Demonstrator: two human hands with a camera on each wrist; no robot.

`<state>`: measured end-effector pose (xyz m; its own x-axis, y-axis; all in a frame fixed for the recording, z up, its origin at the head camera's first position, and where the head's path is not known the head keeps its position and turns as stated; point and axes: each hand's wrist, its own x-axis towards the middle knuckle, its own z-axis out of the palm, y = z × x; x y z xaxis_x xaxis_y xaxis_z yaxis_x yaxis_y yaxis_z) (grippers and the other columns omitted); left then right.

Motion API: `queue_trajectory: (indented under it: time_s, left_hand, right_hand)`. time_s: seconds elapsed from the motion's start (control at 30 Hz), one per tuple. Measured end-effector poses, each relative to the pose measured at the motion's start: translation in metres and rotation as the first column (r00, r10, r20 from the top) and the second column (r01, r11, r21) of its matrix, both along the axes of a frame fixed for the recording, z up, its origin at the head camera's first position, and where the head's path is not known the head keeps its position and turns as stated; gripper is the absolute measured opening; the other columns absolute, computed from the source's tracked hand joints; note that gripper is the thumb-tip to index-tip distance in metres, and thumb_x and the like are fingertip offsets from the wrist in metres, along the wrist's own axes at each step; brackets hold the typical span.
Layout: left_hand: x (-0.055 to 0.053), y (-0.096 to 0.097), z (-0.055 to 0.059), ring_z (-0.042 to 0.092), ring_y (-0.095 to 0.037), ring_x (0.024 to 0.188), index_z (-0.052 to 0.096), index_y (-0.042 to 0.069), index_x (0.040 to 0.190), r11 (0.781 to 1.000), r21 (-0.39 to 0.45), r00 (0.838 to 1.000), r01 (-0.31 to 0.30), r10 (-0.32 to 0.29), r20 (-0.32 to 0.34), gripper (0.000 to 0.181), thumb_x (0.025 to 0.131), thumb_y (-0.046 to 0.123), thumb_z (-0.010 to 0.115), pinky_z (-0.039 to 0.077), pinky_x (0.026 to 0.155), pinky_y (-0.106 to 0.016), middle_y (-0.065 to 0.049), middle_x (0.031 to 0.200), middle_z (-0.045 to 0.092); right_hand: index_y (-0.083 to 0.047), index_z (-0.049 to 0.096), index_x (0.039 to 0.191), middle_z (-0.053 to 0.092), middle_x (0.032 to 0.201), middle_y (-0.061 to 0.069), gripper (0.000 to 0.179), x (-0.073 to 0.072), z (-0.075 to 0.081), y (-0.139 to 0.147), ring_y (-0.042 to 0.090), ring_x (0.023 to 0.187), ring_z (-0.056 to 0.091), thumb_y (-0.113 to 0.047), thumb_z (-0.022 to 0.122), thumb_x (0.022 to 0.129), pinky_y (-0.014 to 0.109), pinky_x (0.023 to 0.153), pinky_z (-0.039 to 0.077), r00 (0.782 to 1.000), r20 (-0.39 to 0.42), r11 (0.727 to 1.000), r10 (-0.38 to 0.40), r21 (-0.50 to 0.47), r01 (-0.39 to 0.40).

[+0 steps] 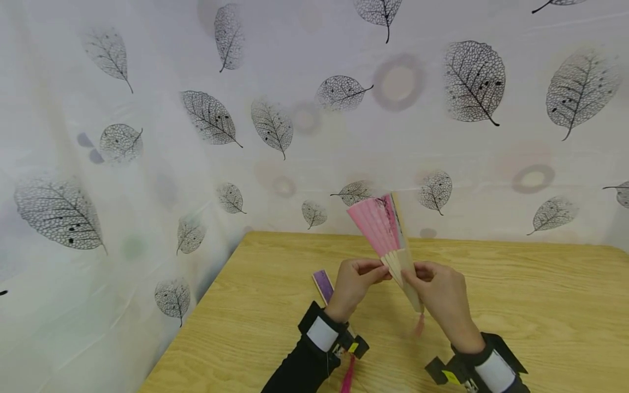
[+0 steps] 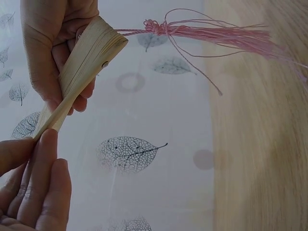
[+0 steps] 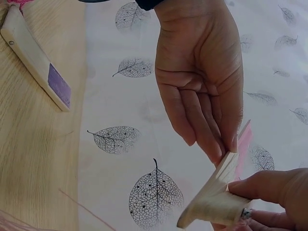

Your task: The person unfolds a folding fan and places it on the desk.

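A pink folding fan (image 1: 374,222), partly spread, is held up above the table with its pale wooden ribs downward. My left hand (image 1: 355,285) pinches the ribs on the fan's left edge between thumb and fingers. Lower on the right, my right hand (image 1: 444,292) grips the wooden sticks, with the thumb across them. In the left wrist view a pink tassel (image 2: 216,34) hangs from the pivot end of the sticks. The left fingers (image 2: 45,159) pinch a thin outer edge there. The right wrist view shows the right thumb (image 3: 262,185) on the sticks.
A closed purple folding fan (image 1: 323,286) lies on the wooden table (image 1: 245,311), partly behind the left forearm. Its deep pink tassel (image 1: 348,374) trails toward the near edge. Behind the table hangs a pale leaf-printed curtain (image 1: 304,49).
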<state>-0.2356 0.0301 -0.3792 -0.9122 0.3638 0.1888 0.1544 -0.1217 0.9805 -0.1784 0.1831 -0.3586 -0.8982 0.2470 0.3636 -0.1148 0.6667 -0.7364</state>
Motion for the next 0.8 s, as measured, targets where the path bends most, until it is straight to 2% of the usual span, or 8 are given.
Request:
queue_trajectory:
  time_s: [0.13, 0.27, 0.6, 0.8]
  left_hand:
    - [0.0000, -0.0001, 0.0000, 0.069, -0.023, 0.083, 0.066, -0.011, 0.101, 1.000, 0.004, 1.000, 0.001, -0.001, 0.000, 0.022, 0.086, 0.005, 0.062, 0.057, 0.080, -0.030, -0.030, 0.098, 0.065]
    - [-0.0001, 0.0000, 0.0000, 0.069, -0.024, 0.084, 0.065, -0.011, 0.101, 1.000, 0.006, 1.000, 0.005, -0.005, -0.002, 0.022, 0.086, 0.004, 0.062, 0.057, 0.080, -0.031, -0.031, 0.098, 0.065]
    - [0.0016, -0.0005, 0.0008, 0.069, -0.024, 0.085, 0.065, -0.009, 0.102, 1.000, 0.003, 1.000, 0.005, -0.005, 0.019, 0.023, 0.086, 0.006, 0.063, 0.057, 0.080, -0.030, -0.029, 0.098, 0.066]
    - [0.0027, -0.0005, 0.0019, 0.069, -0.024, 0.085, 0.066, -0.009, 0.102, 1.000, 0.001, 1.000, -0.004, 0.004, 0.026, 0.022, 0.085, 0.005, 0.063, 0.057, 0.080, -0.032, -0.028, 0.098, 0.066]
  right_hand:
    - [0.006, 0.069, 0.097, 0.070, 0.086, 0.020, 0.030, 0.0000, 0.0010, 0.0003, 0.026, 0.071, 0.069, -0.020, 0.070, 0.081, 0.021, 0.049, 0.052, 1.000, 0.023, 1.000, -0.003, -0.013, 0.003]
    - [0.006, 0.069, 0.096, 0.070, 0.085, 0.020, 0.029, -0.0003, 0.0004, 0.0005, 0.025, 0.071, 0.069, -0.019, 0.070, 0.081, 0.021, 0.049, 0.052, 1.000, 0.013, 1.000, -0.004, -0.009, 0.004]
    - [0.005, 0.070, 0.092, 0.071, 0.080, 0.018, 0.025, -0.0008, -0.0036, 0.0003, 0.025, 0.067, 0.068, -0.017, 0.070, 0.080, 0.027, 0.050, 0.053, 0.997, -0.081, 0.998, -0.011, 0.057, 0.016]
    - [0.004, 0.071, 0.090, 0.071, 0.077, 0.016, 0.022, 0.0018, -0.0008, 0.0005, 0.025, 0.066, 0.068, -0.016, 0.068, 0.082, 0.033, 0.052, 0.054, 0.990, -0.143, 0.993, -0.001, 0.119, 0.018]
